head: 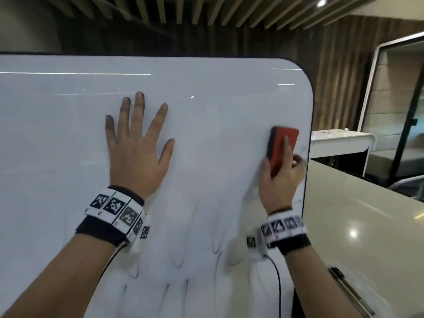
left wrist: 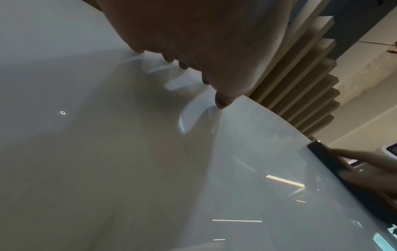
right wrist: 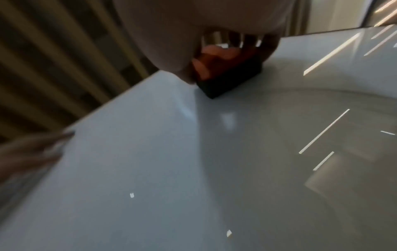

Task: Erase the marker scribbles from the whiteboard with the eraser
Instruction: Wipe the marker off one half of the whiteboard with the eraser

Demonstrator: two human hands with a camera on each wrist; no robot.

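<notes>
While left hand (head: 137,152) lies flat on whiteboard (head: 206,92), right hand (head: 281,180) grips eraser (head: 281,145).

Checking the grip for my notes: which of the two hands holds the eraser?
The right hand, gripping the red, black-padded eraser near the whiteboard's right edge; the left hand lies flat, fingers spread.

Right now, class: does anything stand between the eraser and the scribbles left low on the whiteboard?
Nothing visible. The eraser, gripped by the right hand, lies against the whiteboard; bare board leads down to the scribbles.
</notes>
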